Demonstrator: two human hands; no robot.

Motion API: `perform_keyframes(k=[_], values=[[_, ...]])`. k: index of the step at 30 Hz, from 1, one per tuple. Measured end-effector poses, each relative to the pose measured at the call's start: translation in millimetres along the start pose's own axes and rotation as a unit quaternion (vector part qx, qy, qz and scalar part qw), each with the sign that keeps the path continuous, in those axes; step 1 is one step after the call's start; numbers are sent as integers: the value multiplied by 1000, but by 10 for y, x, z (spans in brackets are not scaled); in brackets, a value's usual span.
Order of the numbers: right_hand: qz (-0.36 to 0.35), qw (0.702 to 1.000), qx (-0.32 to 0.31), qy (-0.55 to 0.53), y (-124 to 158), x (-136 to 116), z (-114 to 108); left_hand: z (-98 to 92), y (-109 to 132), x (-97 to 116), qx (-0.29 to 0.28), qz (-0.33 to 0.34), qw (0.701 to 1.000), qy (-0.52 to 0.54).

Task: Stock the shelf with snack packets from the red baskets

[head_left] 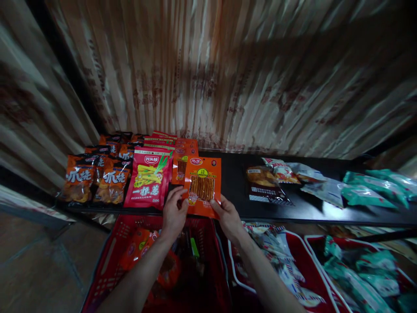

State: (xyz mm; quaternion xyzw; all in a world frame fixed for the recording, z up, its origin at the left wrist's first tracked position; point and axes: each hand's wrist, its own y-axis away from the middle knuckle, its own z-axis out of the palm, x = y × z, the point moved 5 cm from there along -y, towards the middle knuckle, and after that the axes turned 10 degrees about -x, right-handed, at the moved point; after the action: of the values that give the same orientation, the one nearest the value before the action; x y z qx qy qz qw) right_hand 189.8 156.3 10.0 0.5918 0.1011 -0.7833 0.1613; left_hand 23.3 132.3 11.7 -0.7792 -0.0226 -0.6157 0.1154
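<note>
An orange snack packet [202, 184] with a picture of brown strips on its front is in front of me at the shelf's front edge, face toward me. My right hand [228, 217] pinches its lower right corner, thumb on the front. At its lower left edge, my left hand [175, 213] is curled, with thumb and index finger closed against the packet. Matching orange packets [180, 167] stand just behind and to the left, partly hidden. Left of them is a row of red packets [150, 178] with yellow food and a green onion pictured.
Orange-and-black bags [76, 180] fill the left end of the black shelf [228, 178]. A brown bread packet [263, 180], white packets [325, 191] and teal packets [368, 191] lie to the right. Below are red baskets [112, 256] of packets; a curtain [208, 78] hangs behind.
</note>
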Motion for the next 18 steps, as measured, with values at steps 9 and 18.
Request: perform_keyframes(k=[9, 18], values=[[-16, 993, 77, 92, -859, -86, -14, -53, -205, 74, -46, 61, 997, -30], [-5, 991, 72, 110, -1207, 30, -26, -58, -282, -15, -13, 52, 996, -72]])
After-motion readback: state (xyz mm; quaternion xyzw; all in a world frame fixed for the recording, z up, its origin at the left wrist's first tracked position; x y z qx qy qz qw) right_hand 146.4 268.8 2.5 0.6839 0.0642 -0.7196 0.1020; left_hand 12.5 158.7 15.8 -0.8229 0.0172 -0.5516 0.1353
